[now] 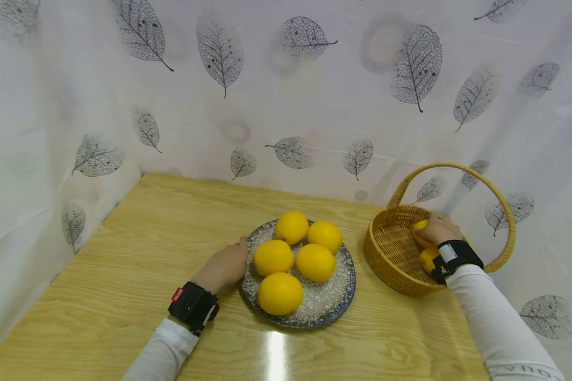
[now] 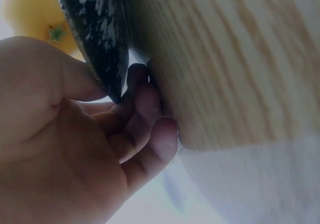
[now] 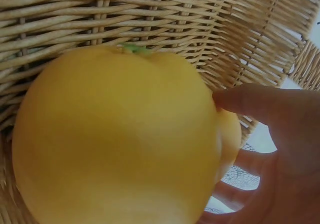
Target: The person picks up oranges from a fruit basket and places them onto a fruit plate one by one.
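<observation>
My left hand point(image 1: 226, 267) grips the rim of a speckled grey plate point(image 1: 331, 304) with a dark edge. In the left wrist view the thumb lies on one side of the rim point(image 2: 95, 33), the curled fingers point(image 2: 162, 134) below it against the table. Several oval yellow fruits, one of them the front fruit point(image 1: 280, 293), lie on the plate. My right hand point(image 1: 439, 230) is inside a wicker basket point(image 1: 391, 259), its fingers around a yellow fruit point(image 3: 231, 139). A second yellow fruit point(image 3: 115, 139) with a green stem end fills the right wrist view, partly hiding the held one.
The basket's tall arched handle point(image 1: 457, 166) rises around my right forearm. Plate and basket stand apart on a light wooden table point(image 1: 171, 217). A pale leaf-patterned curtain point(image 1: 267, 106) hangs behind and at both sides.
</observation>
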A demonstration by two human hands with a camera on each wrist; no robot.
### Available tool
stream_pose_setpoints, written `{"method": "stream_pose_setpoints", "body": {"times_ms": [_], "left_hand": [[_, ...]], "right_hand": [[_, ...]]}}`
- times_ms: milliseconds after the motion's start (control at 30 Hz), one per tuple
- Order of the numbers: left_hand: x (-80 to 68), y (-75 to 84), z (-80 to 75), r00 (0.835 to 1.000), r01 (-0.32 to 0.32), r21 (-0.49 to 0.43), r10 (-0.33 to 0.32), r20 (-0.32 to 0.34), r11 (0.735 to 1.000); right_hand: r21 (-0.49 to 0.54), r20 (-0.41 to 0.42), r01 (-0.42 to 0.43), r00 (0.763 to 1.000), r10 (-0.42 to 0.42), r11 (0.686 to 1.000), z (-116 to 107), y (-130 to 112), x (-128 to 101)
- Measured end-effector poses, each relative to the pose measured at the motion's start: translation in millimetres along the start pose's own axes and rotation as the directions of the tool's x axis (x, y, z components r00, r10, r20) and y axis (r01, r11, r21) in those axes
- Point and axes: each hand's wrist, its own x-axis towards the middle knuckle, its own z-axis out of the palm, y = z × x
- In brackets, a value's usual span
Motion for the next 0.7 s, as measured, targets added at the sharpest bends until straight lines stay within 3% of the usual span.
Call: {"method": "stream_pose_setpoints", "body": {"times_ms": [300, 700], "left_hand": [[1.0, 0.1, 0.1, 1.0, -0.001, 0.009, 0.001, 0.001, 1.0], [0.9, -0.2, 0.4, 1.0, 0.001, -0.008, -0.001, -0.002, 1.0]], "right_hand": [[0.047, 0.047, 0.042, 0.998, -0.044, 0.998, -2.0, 6.2, 3.3], [-0.017, -0.036, 0.16, 0.986, -0.161, 0.987, 7.9, 3.8, 6.6]]}}
